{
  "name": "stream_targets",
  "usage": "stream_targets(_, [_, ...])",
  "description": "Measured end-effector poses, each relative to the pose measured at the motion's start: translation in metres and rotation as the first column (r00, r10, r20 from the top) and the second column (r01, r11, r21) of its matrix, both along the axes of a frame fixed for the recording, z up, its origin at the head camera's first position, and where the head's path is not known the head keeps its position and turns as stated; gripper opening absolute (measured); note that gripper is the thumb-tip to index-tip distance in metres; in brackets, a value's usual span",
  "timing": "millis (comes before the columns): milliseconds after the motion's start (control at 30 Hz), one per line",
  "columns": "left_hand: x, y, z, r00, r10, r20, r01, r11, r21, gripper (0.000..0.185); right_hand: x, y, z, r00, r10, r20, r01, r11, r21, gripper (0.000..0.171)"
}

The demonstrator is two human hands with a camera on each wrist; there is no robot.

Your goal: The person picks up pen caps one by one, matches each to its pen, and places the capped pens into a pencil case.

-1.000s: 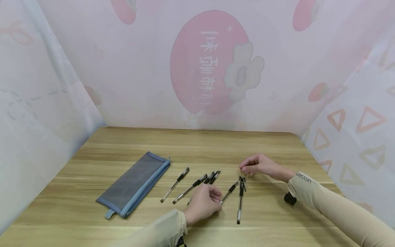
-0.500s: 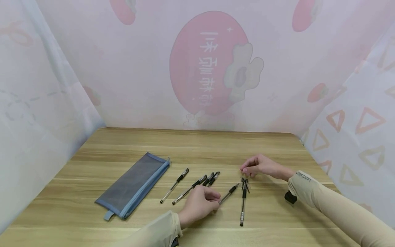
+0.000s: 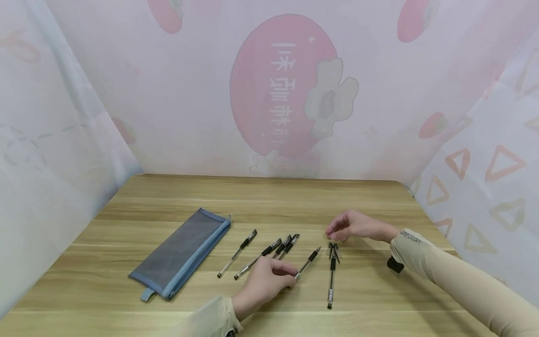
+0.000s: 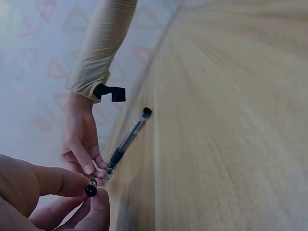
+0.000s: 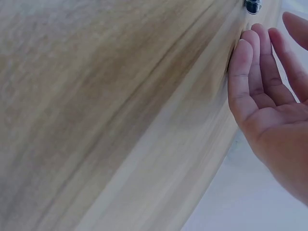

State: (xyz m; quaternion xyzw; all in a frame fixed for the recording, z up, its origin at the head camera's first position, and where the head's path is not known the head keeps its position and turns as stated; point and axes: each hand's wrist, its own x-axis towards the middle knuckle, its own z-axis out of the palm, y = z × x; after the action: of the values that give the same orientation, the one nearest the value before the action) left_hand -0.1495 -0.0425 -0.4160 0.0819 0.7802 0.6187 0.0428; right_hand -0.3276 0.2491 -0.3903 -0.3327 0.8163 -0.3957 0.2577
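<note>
The pen (image 3: 308, 262) has lifted, pinched by the left hand (image 3: 264, 282); right hand (image 3: 353, 226) relaxed.

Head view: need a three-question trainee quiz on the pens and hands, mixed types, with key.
1. True or false: the left hand pinches the end of a clear-barrelled black-capped pen.
2. Which side of the pens does the blue-edged grey mesh pencil pouch lie on in the head view? A) left B) right
3. Fill in: the right hand holds ____.

Key: 1 true; 2 A; 3 nothing
</note>
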Motion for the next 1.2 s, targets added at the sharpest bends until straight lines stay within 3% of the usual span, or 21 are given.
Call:
stream_targets(267, [0.008,-0.006,0.002,0.997,0.011,0.08,-0.021,0.992,0.127,0.017,-0.004,-0.001,-0.003,0.999,0.037,-0.019,-0.037,0.999,0.015,0.023])
stream_targets(533, [0.018,-0.008,0.007,0.985,0.003,0.172,-0.048,0.965,0.258,0.02,-0.004,-0.004,-0.004,0.999,0.041,-0.033,-0.04,0.999,0.034,0.024])
stream_targets(700, [0.023,-0.012,0.006,0.981,0.005,0.196,-0.064,0.953,0.296,0.021,-0.005,-0.013,-0.004,0.997,0.072,-0.037,-0.07,0.997,0.041,0.026])
stream_targets(967, [0.021,-0.013,0.005,0.975,-0.024,0.22,-0.058,0.932,0.357,0.023,-0.005,-0.015,-0.001,0.991,0.128,-0.045,-0.127,0.991,0.039,0.029])
stream_targets(1200, [0.02,-0.013,0.003,0.969,-0.044,0.244,-0.054,0.924,0.379,0.023,-0.005,-0.015,-0.002,0.99,0.13,-0.053,-0.128,0.991,0.039,0.028])
